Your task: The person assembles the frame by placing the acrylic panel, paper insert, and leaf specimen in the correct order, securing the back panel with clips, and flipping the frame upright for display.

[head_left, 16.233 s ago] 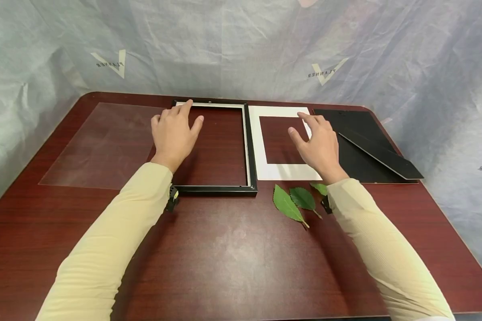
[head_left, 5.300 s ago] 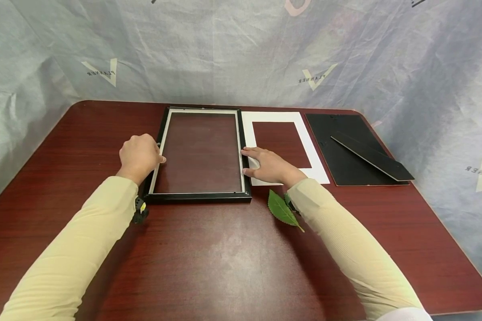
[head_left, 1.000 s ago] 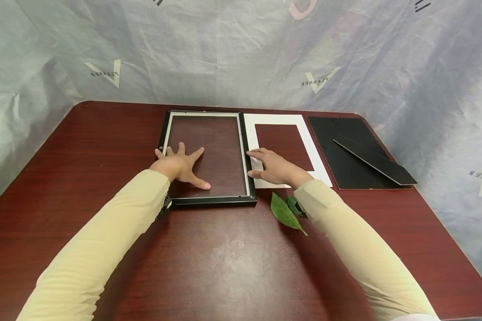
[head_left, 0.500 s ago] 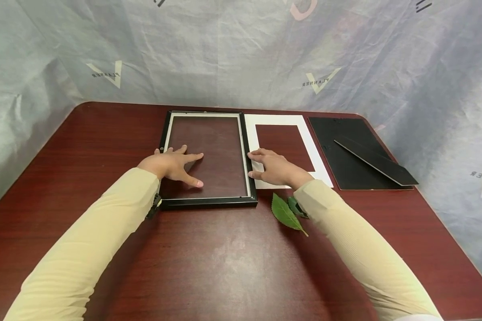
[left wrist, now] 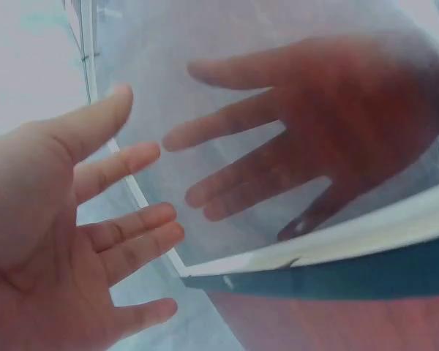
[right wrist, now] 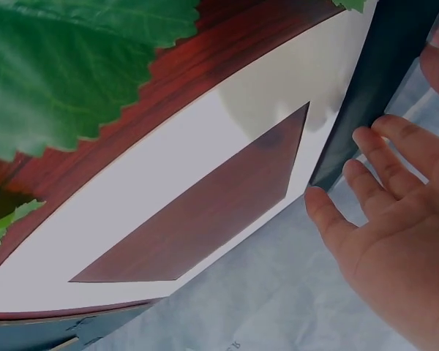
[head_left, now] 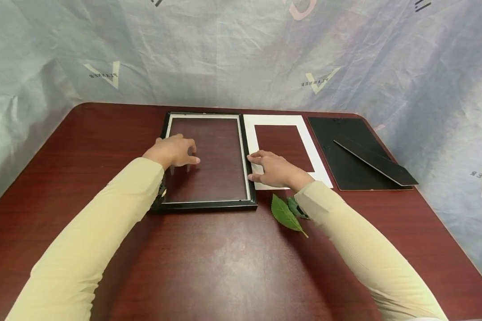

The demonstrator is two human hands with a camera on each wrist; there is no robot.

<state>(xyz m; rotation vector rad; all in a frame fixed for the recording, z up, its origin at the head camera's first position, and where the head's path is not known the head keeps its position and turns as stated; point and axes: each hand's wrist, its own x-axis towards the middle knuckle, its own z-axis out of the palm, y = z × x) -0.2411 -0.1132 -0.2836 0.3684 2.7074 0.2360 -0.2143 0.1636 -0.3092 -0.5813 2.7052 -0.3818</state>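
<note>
A black picture frame [head_left: 209, 206] lies flat with its pale inner lip facing up. Inside it sits a clear sheet [head_left: 217, 151], through which the table shows. My left hand [head_left: 172, 150] hovers over the frame's left part, fingers apart and holding nothing; the left wrist view shows the hand [left wrist: 66, 219] mirrored in the sheet. At the frame's right side my right hand [head_left: 277, 171] rests its fingertips against the black edge, above the white mat [head_left: 325, 176]. The right wrist view shows those fingers [right wrist: 380, 168] at the frame's border [right wrist: 388, 80].
A black backing board [head_left: 353, 174] with a raised stand flap [head_left: 377, 161] lies at the right. Green leaves [head_left: 285, 213] lie in front of the mat, partly under the right forearm. The brown table [head_left: 225, 267] meets a grey cloth backdrop [head_left: 225, 53] behind.
The clear sheet, at first on the table at the left, now lies in the frame. Over the last second my left hand has risen from the sheet; the right has stayed.
</note>
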